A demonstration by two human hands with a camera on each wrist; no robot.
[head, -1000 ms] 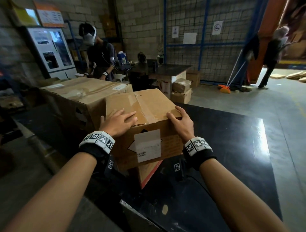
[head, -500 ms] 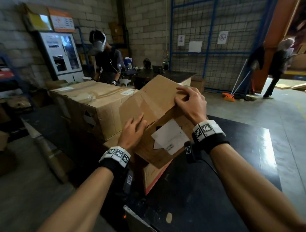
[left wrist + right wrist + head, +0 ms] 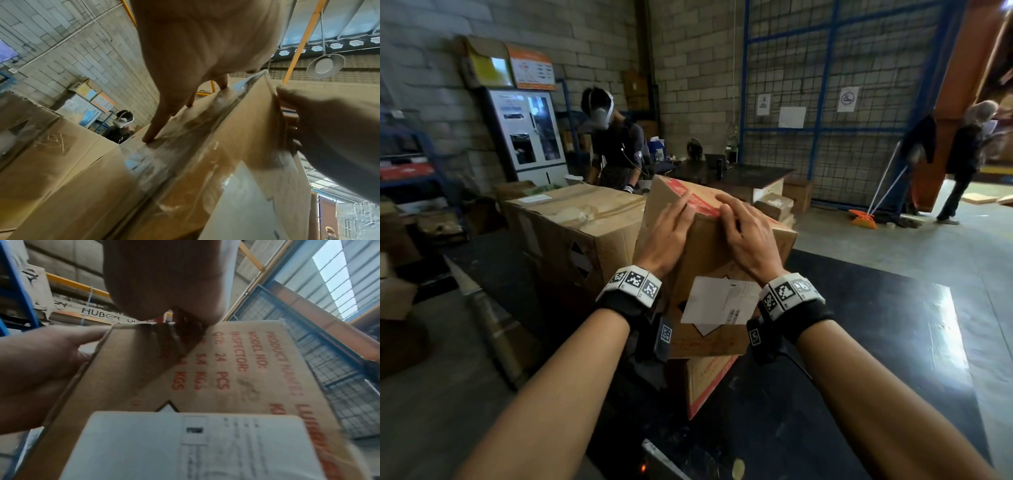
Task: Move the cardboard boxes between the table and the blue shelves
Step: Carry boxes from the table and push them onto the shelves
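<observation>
A brown cardboard box [image 3: 709, 253] with a white label [image 3: 719, 305] stands tilted on a lower box with red print [image 3: 705, 383], on the black table [image 3: 876, 342]. My left hand [image 3: 671, 233] lies flat against its left face, the straight fingers [image 3: 156, 129] pressing on the taped seam. My right hand [image 3: 743, 236] sits over the raised top corner, its fingers [image 3: 287, 123] curled round the box's edge. Red print and the label fill the right wrist view of the box [image 3: 236, 361].
A large taped cardboard box [image 3: 571, 222] stands close on the left, touching the tilted one. Behind it a person in a headset [image 3: 616, 147] bends over a desk. Blue mesh fencing [image 3: 825, 85] is at the back, blue shelves [image 3: 414, 171] far left, another person [image 3: 962, 161] right.
The box lay flat a second ago; it has been tipped up towards me onto its lower edge. Both hands moved from its near top edge up to the raised corner.
</observation>
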